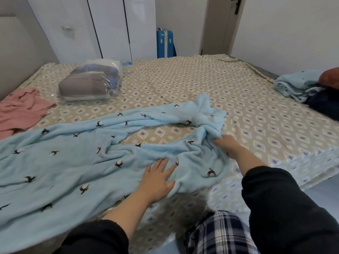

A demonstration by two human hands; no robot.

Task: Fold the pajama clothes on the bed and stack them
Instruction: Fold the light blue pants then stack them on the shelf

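Blue pajama garment [77, 162] spread on bed [183, 79], left hand [157, 182] pressing flat, right hand [226, 145] gripping its bunched fabric

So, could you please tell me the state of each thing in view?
light blue pajama garment: unfolded, rumpled on the bed.
left hand: open, flat on it.
right hand: gripping its bunched fabric.
second light blue garment: folded, at the bed's right edge.
pink garment: crumpled, unfolded.
clear clothes bag: lying flat.
blue suitcase: upright, closed.
wardrobe doors: closed.
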